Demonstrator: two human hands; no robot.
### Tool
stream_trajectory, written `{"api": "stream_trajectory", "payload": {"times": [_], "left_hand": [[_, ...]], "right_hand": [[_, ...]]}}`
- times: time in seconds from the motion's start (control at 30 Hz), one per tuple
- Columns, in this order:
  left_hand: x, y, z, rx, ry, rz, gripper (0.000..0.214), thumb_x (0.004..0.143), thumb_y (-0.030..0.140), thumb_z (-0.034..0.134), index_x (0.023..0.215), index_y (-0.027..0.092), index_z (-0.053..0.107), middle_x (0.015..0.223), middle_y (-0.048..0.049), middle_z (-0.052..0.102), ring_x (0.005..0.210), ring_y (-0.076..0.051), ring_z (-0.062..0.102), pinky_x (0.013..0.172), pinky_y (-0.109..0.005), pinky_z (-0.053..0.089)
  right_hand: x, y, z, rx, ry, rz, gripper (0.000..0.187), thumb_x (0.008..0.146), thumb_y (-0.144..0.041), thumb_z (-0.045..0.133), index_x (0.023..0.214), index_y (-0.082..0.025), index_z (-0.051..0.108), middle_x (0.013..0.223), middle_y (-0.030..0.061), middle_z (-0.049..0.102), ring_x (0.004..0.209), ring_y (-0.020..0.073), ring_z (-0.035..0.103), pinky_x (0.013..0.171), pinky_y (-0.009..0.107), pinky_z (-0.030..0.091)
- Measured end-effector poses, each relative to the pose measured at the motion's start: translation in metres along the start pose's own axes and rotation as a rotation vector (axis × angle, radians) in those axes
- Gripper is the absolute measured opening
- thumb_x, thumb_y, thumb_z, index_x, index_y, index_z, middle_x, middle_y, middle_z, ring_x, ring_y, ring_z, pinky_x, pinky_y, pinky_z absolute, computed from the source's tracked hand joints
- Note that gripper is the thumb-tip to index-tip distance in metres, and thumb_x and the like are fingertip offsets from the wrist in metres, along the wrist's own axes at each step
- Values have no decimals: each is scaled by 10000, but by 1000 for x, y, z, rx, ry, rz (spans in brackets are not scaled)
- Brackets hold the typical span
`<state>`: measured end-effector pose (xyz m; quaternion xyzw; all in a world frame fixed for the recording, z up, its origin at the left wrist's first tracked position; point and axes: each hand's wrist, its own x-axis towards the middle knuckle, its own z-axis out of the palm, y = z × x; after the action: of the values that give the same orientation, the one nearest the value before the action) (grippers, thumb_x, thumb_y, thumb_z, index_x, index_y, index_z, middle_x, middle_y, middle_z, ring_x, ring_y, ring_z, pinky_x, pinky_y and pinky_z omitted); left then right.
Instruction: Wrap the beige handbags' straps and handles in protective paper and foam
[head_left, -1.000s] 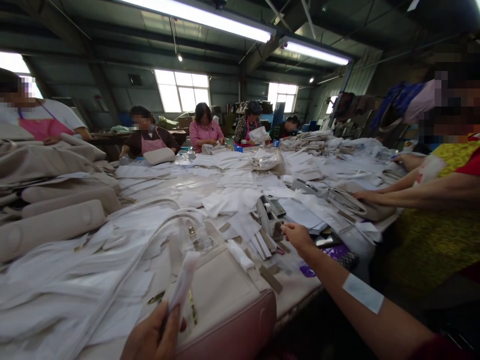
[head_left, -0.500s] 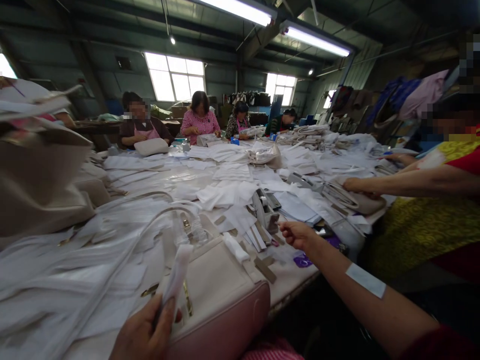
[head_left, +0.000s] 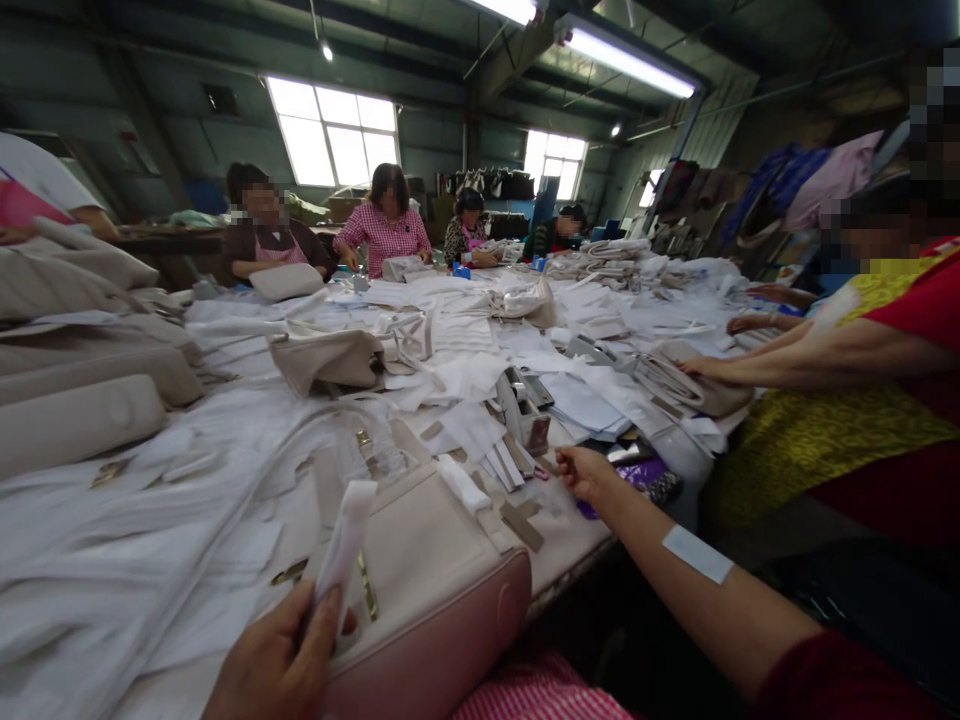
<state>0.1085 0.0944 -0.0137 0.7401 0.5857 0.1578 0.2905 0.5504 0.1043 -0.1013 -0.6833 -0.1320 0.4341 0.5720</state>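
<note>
At the bottom edge my left hand (head_left: 274,662) is closed on a white wrapped strip (head_left: 343,545) that stands up from my fingers. Under it lies a cream and pink handbag (head_left: 435,600) with gold fittings and a long pale handle (head_left: 300,440). To the right my right hand (head_left: 585,472) reaches out over the table near small beige strips (head_left: 517,520) and a tape dispenser (head_left: 521,405). Its fingers are curled; I cannot make out whether anything is in them. A white plaster (head_left: 696,553) sits on that forearm.
The long table (head_left: 577,550) is covered with white wrapping paper (head_left: 127,540) and cream bags (head_left: 75,420). A beige bag (head_left: 330,360) lies mid-table. A person's arms (head_left: 787,360) at the right rest on another bag. Several people sit at the far end.
A beige bag that someone held high at the left half a second ago now lies mid-table. My right hand has drawn slightly back towards the table edge. My left hand keeps its hold.
</note>
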Motion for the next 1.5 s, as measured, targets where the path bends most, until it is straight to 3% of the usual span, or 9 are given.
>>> {"api": "stream_trajectory", "payload": {"times": [0.2,0.33,0.47,0.73,0.97,1.3,1.5], "left_hand": [[3,-15,4,-11,-26,-6,399,891,553,396,814,241,633,747,11,736,740,-198,690,647,-235,508],[1,-12,3,-10,-9,-4,401,877,552,401,793,239,636,736,5,735,736,-201,693,650,-237,514],[0,-6,2,-7,26,-3,397,864,545,402,759,238,632,711,0,734,701,-203,691,620,-239,515],[-4,-2,1,-44,44,-6,388,834,541,405,696,247,617,669,7,726,665,-198,685,603,-237,511],[-5,4,0,-59,31,0,408,838,543,387,689,249,629,645,10,705,646,-188,668,599,-237,496],[-7,3,0,-73,50,25,399,842,535,393,679,253,623,635,15,696,637,-184,662,590,-237,490],[-9,2,1,-2,72,29,410,877,525,364,696,255,614,621,13,684,603,-179,646,584,-246,465]], "right_hand": [[3,-9,3,-32,104,-279,204,903,-286,650,1036,-132,645,797,-9,640,584,84,560,535,218,483],[7,-13,13,-42,113,-413,247,756,-274,749,946,-123,708,768,5,698,679,127,620,659,256,502],[9,-7,17,-71,172,-486,195,788,-238,729,943,-129,686,861,11,711,796,148,643,792,309,509],[8,2,25,-113,123,-429,197,906,-322,648,877,-127,656,825,5,667,737,138,634,716,311,532],[-7,-8,23,-36,7,-312,154,914,-247,631,815,-130,620,744,-19,632,668,113,613,614,245,497],[-4,-15,11,-46,-84,-82,155,949,-274,599,934,-121,620,789,-14,619,596,78,573,527,205,501],[-3,-12,18,-178,-26,-133,195,958,-313,583,1031,-137,626,911,25,650,687,104,613,595,244,542]]}}
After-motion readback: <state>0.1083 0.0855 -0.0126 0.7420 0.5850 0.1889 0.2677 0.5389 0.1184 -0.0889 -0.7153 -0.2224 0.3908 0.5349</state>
